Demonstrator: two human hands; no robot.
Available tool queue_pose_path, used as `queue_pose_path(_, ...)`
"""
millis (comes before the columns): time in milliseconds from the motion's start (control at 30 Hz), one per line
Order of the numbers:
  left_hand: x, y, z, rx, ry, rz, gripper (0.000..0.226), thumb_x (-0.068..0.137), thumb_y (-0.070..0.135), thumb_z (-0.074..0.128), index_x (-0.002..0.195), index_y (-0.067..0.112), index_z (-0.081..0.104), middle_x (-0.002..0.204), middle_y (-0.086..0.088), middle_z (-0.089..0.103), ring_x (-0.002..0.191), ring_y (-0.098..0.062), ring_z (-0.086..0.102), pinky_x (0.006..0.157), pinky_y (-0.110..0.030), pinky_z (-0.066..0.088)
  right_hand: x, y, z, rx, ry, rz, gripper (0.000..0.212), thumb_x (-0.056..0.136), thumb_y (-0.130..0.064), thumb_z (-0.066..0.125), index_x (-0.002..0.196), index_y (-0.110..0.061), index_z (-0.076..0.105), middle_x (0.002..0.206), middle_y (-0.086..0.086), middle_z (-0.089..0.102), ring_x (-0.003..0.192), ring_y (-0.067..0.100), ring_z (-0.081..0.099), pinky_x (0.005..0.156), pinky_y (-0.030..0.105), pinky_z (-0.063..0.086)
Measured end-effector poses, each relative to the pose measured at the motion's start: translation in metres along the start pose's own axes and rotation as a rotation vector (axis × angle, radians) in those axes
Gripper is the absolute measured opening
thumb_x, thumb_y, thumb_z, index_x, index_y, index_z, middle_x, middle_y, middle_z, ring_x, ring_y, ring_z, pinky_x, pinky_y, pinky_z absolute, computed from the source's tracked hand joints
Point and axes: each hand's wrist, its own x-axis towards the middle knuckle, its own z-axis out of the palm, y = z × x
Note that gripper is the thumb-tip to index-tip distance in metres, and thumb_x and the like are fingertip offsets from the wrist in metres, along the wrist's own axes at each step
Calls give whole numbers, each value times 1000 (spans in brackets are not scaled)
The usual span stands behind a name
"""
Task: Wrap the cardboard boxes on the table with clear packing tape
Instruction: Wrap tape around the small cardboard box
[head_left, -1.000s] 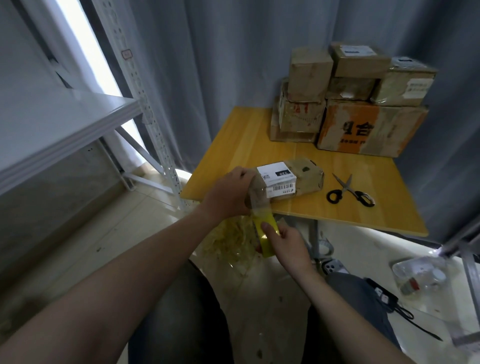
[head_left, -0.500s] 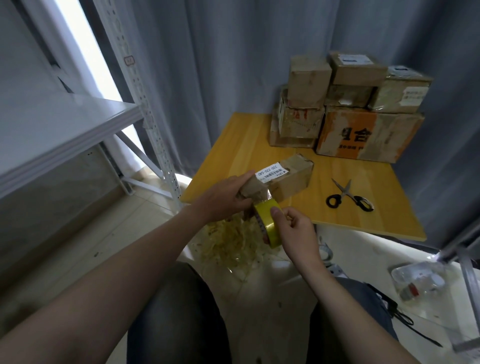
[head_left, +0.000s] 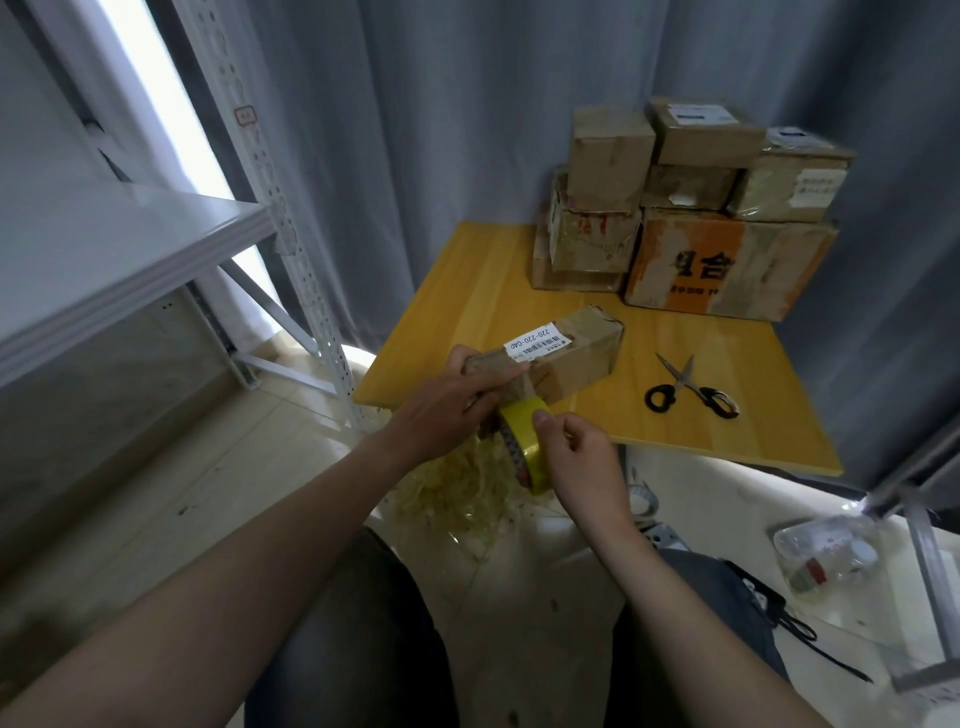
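Wrapping of one small cardboard box (head_left: 566, 358) was in hand, to judge by how things lay. The box was held tilted at the near edge of the wooden table (head_left: 467, 306), its far end over the tabletop and its near end projecting toward the person. It was clasped at that near end by the left hand (head_left: 441, 410), fingers curled over the top and thumb underneath. A roll of tape (head_left: 524, 447), yellowish on its face, was pinched by the right hand (head_left: 582, 462) just below the box, the thumb pressed on the outer face; whether the other fingers passed through the core could not be told. A clear strip seemed to run from the roll up onto the box's near face, though it was too faint to be sure.

A stack of other boxes (head_left: 691, 218) was set at the table's far side, and scissors (head_left: 691, 387) lay well apart to the right. Shredded filler (head_left: 457, 493) was strewn on the floor beneath the hands.

For the next move, it was judged that the roll would need to be carried around the box under tension, with the box turned by the left hand to keep the strip flat.
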Motion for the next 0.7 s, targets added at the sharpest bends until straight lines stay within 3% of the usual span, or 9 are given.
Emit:
queue_pose_path(67, 0, 1, -3, -14, -27, 1, 44, 110, 29, 46, 148, 51, 46, 140, -2, 41, 108, -23, 61, 88, -38, 60, -1, -1, 0, -12, -6, -10, 44, 106, -36, 55, 67, -16, 53, 47, -14, 46, 44, 0, 49, 46, 17, 37)
queue_pose_path(133, 1, 0, -3, -25, -44, 17, 46, 110, 27, 46, 148, 53, 45, 143, -2, 40, 112, -22, 60, 90, -36, 59, 0, -2, -1, -27, -28, 2, 45, 105, -39, 55, 67, -17, 52, 49, -13, 43, 46, 1, 43, 50, 22, 36)
queue_pose_path(300, 14, -11, -8, -210, -63, -113, 40, 109, 39, 43, 145, 57, 46, 137, 1, 47, 119, -16, 54, 101, -39, 53, 3, -24, -11, 135, -70, -61, 38, 107, -26, 55, 76, -4, 61, 53, -11, 55, 50, 1, 58, 47, 13, 42)
queue_pose_path(400, 25, -15, -12, -402, -59, -239, 34, 107, 45, 41, 138, 50, 55, 137, 4, 56, 124, -17, 58, 96, -47, 57, 14, -40, -16, 183, -113, -149, 28, 104, -23, 60, 78, -16, 67, 62, -12, 63, 60, 2, 60, 56, 17, 46)
queue_pose_path(500, 34, -15, -12, -487, 31, -371, 23, 109, 40, 44, 124, 32, 60, 117, 8, 65, 109, -15, 65, 89, -39, 57, 39, -46, -12, 169, -124, -201, 13, 100, -29, 66, 90, -25, 74, 84, -6, 73, 81, 15, 68, 68, 34, 53)
queue_pose_path(633, 40, -19, -12, -381, 132, -434, 30, 104, 34, 49, 88, 11, 58, 83, -5, 61, 72, -16, 54, 68, -35, 44, 71, -48, 6, 115, -83, -211, 41, 104, -32, 60, 83, 3, 66, 70, 5, 59, 62, 7, 53, 56, 21, 41)
queue_pose_path(667, 40, -21, -14, -387, 158, -449, 28, 102, 31, 52, 91, 7, 61, 88, -7, 63, 74, -16, 55, 67, -32, 45, 77, -50, 12, 92, -60, -210, 48, 104, -34, 59, 79, 6, 62, 68, 6, 55, 58, 7, 49, 53, 21, 38)
queue_pose_path(700, 41, -22, -18, -446, 176, -479, 22, 103, 26, 55, 105, 6, 65, 101, -8, 67, 82, -13, 59, 69, -25, 49, 82, -51, 17, 67, -43, -215, 51, 105, -37, 57, 75, 4, 60, 66, 6, 52, 57, 7, 46, 52, 23, 36)
